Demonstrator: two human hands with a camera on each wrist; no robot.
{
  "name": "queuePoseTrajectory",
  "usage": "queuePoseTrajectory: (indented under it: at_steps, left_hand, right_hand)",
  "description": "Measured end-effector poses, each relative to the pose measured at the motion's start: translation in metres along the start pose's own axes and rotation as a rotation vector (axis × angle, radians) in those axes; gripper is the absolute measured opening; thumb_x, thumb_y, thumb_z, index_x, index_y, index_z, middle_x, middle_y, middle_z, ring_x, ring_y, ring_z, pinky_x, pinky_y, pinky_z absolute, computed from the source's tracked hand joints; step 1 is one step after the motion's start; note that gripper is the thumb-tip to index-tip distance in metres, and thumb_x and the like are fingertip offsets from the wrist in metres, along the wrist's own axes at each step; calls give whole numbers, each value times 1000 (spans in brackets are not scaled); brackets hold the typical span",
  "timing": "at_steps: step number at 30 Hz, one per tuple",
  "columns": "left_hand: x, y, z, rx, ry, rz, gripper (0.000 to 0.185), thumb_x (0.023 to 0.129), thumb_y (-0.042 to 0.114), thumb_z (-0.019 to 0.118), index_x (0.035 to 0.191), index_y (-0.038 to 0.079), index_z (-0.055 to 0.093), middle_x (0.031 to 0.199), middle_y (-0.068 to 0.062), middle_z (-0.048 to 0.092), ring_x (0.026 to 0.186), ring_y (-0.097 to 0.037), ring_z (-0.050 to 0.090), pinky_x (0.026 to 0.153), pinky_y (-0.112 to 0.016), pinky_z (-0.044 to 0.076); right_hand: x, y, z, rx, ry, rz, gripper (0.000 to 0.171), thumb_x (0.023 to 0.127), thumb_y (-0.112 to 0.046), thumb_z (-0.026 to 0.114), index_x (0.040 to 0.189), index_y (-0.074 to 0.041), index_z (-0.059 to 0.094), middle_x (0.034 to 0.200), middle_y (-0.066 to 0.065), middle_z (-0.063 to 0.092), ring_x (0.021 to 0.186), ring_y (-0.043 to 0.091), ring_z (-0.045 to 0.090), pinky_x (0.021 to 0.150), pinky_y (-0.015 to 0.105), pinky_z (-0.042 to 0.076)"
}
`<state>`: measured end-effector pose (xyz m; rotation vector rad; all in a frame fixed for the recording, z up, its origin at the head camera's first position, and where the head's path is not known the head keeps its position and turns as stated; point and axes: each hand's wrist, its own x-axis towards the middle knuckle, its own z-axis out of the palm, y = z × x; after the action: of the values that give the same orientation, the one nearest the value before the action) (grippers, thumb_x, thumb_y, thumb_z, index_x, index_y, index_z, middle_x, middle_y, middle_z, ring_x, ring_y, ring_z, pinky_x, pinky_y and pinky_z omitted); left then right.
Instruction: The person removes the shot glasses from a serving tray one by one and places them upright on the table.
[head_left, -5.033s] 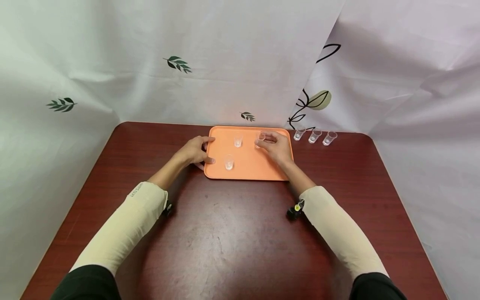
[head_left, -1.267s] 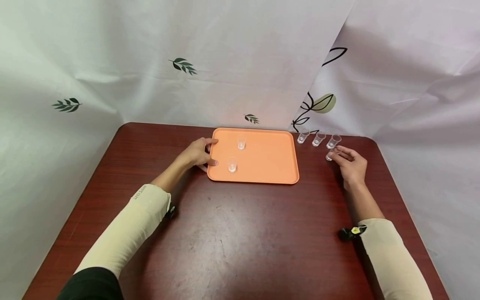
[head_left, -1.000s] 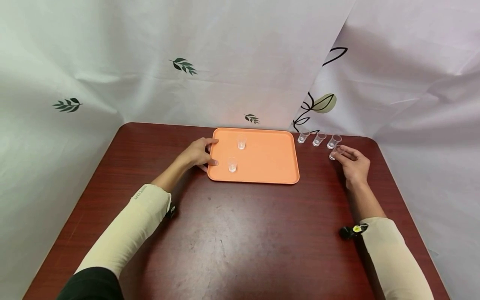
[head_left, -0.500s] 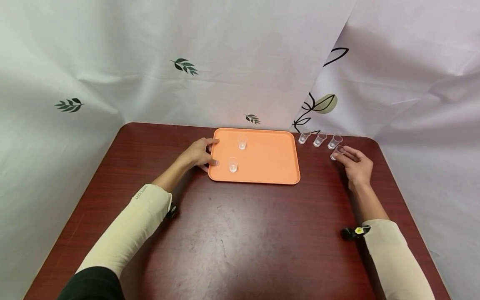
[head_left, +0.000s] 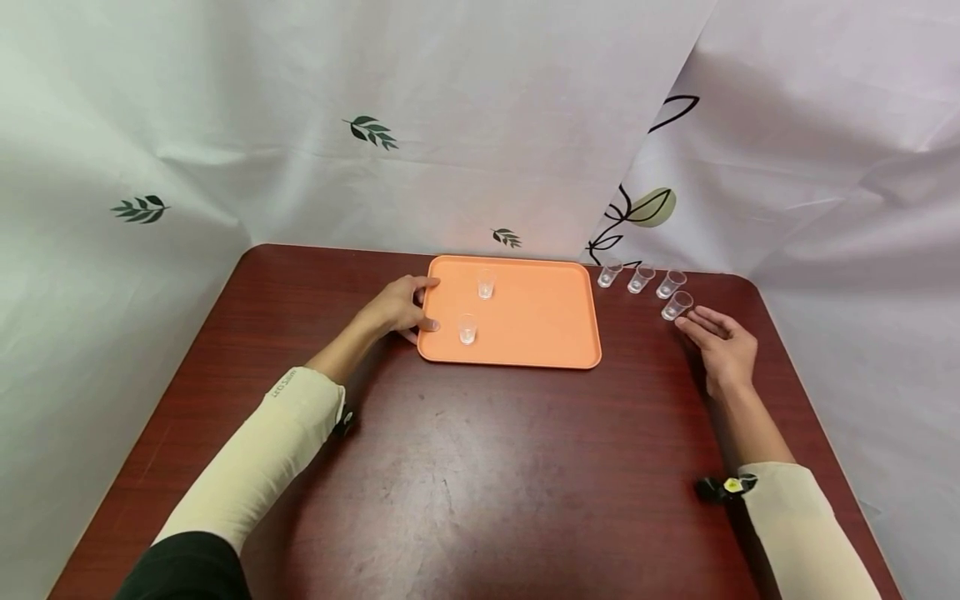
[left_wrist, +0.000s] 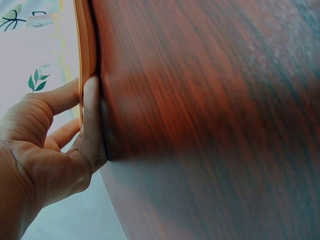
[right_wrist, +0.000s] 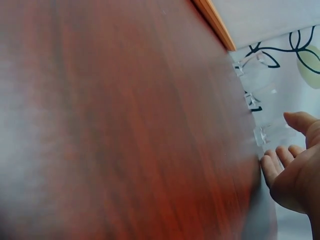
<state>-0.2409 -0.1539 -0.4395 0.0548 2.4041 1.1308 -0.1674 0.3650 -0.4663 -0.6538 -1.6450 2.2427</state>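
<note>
- Right grip [head_left: 722, 342] lies slack and empty, fingers straight, pointing toward the nearest small clear cup [head_left: 676, 305] just beyond its fingertips, apart from it.
- That cup stands upright near the bench's [head_left: 487, 475] far right corner, beside a row of three cups [head_left: 640, 279].
- Left grip [head_left: 396, 306] pinches the orange tray's [head_left: 540, 321] left rim; two cups [head_left: 476, 308] stand on it.

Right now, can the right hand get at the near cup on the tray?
Probably yes. The right hand is open and holds nothing, bare table lies between, and that cup stands unblocked on the tray.
</note>
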Motion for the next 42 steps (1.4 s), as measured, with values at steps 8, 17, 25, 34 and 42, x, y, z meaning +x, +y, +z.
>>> queuePoseTrajectory:
  at_steps: [8,17,25,34,42]
  left_hand:
    - [2,0,0,-10,-3,-8,95,93,-6,88,175,13,43,137,-19,41,79,-23,69,62,-36,73]
    - [1,-1,0,-13,-3,1,94,93,-5,88,175,12,43,136,-19,41,77,-23,69,60,-36,72]
    - [2,-3,0,-50,-5,-5,97,91,-8,88,174,11,44,139,-21,41,78,-23,70,61,-36,73]
    - [3,-3,1,-50,-2,-9,96,91,-8,88,174,12,44,141,-21,40,78,-23,70,61,-36,73]
    - [3,-1,0,-38,-2,-14,96,91,-7,89,174,13,44,142,-21,40,77,-23,70,60,-37,73]
  right_hand:
    - [-14,-2,-6,-7,-69,41,31,90,14,87,110,-9,83,97,0,87,84,6,85,84,20,71]
    - [-25,2,-1,-3,-166,56,26,95,13,83,113,-5,84,93,1,87,87,6,85,87,21,71]
    - [-32,7,12,-73,-293,51,24,99,8,81,115,-10,84,102,-1,88,93,4,84,92,20,70]
    - [-32,12,37,-105,-319,24,22,100,5,82,112,-14,82,102,-4,87,96,3,84,93,19,70]
    - [-30,17,60,-130,-319,-17,20,99,2,85,111,-12,83,102,-3,88,93,3,83,91,18,70]
